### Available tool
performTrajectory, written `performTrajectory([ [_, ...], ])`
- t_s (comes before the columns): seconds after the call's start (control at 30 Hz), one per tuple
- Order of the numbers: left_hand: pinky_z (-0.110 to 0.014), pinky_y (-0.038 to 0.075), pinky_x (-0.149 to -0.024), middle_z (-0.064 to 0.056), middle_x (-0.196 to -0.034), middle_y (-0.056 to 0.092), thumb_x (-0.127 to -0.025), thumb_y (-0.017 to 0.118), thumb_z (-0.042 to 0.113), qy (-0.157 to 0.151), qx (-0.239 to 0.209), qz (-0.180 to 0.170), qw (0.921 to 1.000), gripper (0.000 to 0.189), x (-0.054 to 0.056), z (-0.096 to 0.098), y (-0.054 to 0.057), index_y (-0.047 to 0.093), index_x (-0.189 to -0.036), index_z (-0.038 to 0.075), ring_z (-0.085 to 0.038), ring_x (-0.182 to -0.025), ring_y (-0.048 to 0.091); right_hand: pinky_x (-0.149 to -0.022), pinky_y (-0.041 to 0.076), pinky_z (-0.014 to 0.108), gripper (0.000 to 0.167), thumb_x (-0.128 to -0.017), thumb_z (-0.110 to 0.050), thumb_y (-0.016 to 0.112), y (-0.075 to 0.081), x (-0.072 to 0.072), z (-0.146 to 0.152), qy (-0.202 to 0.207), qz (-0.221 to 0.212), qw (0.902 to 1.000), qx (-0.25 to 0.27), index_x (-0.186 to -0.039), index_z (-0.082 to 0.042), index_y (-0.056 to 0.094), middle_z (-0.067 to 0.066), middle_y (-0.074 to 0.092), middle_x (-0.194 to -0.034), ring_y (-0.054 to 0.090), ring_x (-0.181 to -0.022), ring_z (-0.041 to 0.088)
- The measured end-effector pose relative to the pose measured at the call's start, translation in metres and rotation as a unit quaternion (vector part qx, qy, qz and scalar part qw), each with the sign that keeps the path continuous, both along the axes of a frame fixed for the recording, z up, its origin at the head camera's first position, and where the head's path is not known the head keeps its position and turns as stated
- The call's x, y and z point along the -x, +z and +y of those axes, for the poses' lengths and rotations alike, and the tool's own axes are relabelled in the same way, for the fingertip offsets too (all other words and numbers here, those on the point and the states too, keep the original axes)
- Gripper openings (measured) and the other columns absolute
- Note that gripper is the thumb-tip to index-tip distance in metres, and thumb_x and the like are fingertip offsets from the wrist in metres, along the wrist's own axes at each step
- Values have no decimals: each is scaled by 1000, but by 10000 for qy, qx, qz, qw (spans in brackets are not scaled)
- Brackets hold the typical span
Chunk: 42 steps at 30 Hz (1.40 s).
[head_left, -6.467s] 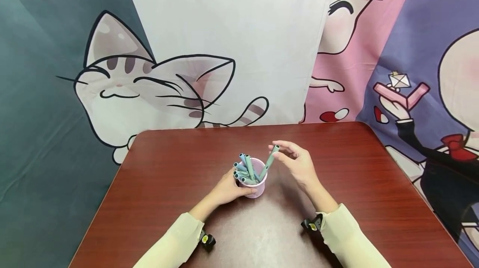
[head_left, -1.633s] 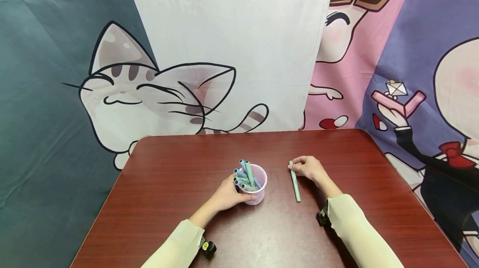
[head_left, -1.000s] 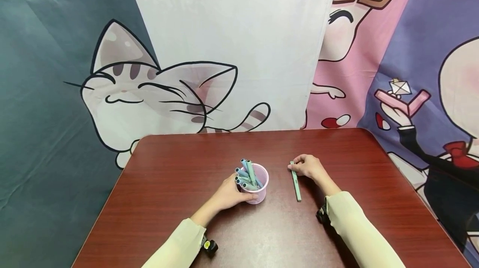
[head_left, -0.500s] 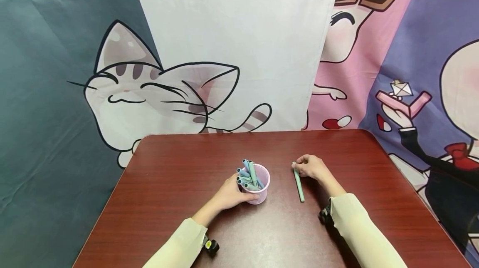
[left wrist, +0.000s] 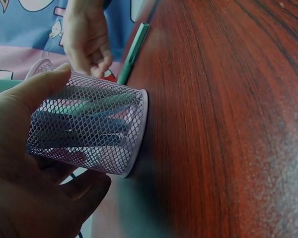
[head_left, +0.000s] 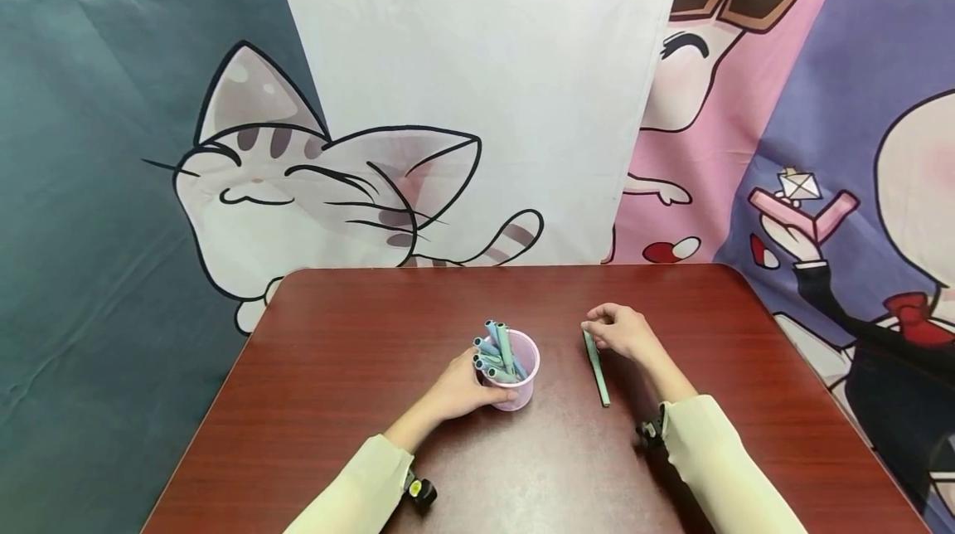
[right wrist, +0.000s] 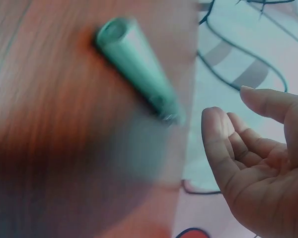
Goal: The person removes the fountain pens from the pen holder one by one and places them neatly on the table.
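My left hand grips a pink mesh pen holder, with the thumb along its near side. The holder stands upright on the table, and its mesh shows clearly in the left wrist view. Several blue and green pens lean inside it, towards the left. To the right, one green pen lies flat on the table. My right hand hovers by the pen's far end. In the right wrist view, that hand's thumb and fingers are apart, hold nothing and are clear of the pen.
The reddish-brown wooden table reaches back to a cartoon-printed cloth backdrop. A small black camera is strapped at each wrist, the left one close above the tabletop.
Earlier my right hand pinched the green pen at the holder's rim, then laid it on the table to the right. Now the fingers have let go and lifted slightly. The left hand keeps its hold.
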<state>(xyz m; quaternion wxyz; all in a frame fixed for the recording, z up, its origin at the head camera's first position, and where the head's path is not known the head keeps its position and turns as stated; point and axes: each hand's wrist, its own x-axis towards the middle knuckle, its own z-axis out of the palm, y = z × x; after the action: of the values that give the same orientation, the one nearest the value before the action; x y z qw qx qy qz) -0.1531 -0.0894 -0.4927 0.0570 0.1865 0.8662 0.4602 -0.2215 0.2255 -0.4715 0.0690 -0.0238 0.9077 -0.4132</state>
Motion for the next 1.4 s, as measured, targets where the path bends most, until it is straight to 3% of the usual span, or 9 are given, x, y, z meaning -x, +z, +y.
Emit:
performTrajectory([
  [0.13,-40,52,-96,2,-118,69,-71,91,43,-32,3,10,10000,77,0,0,-1,58,-134,15,-17,-112,64,-74,54,31,33,-94,-30,72,11,-8,-11,179,334,9990,-226,-117,-6,70,5,72,-92,68,-80,20],
  [0.27,-39,52,-96,3,-119,69,-71,91,43,-59,15,-4,10000,77,1,-1,-3,57,-135,15,-17,-113,64,-83,54,38,31,-94,-31,73,20,-16,-21,353,657,9969,-257,-116,-10,72,5,74,-102,67,-95,23],
  [0.4,-39,51,-97,3,-119,69,-71,91,42,-88,12,12,10000,77,1,-1,-3,57,-136,17,-17,-113,64,-88,55,41,27,-93,-30,74,25,-23,-28,436,796,9959,-25,-115,-14,72,5,74,-106,68,-103,25],
  [0.67,-38,51,-97,4,-120,68,-72,91,43,-162,27,26,9999,78,2,-3,-3,57,-137,17,-15,-113,64,-95,53,43,32,-93,-31,74,35,-35,-38,530,610,9935,808,-119,-12,71,6,73,-114,67,-110,25],
  [0.77,-39,52,-96,4,-120,69,-72,91,43,-167,-10,-28,9999,77,2,-3,-3,57,-136,16,-16,-112,64,-97,53,43,35,-94,-28,73,36,-37,-43,687,582,9891,1163,-122,-8,69,10,72,-118,66,-112,26],
  [1.0,-37,52,-97,5,-119,69,-72,91,43,-186,12,-42,9998,76,2,-3,-2,58,-136,18,-13,-112,64,-92,54,26,38,-93,-28,74,34,-40,-53,940,522,9763,1878,-125,-9,68,11,71,-122,67,-111,21],
  [1.1,-37,51,-99,6,-120,68,-72,90,42,-259,-49,-29,9996,76,3,-3,-3,58,-136,19,-12,-113,63,-91,55,26,37,-92,-27,76,32,-40,-59,1031,560,9709,2088,-125,-11,69,8,71,-122,67,-111,23],
  [1.4,-35,50,-100,8,-121,68,-72,91,40,-378,-131,-29,9992,73,4,-3,-4,59,-135,19,-10,-113,62,-92,54,24,39,-92,-18,75,26,-41,-75,1350,430,9522,2705,-128,-7,67,16,67,-128,67,-110,23],
])
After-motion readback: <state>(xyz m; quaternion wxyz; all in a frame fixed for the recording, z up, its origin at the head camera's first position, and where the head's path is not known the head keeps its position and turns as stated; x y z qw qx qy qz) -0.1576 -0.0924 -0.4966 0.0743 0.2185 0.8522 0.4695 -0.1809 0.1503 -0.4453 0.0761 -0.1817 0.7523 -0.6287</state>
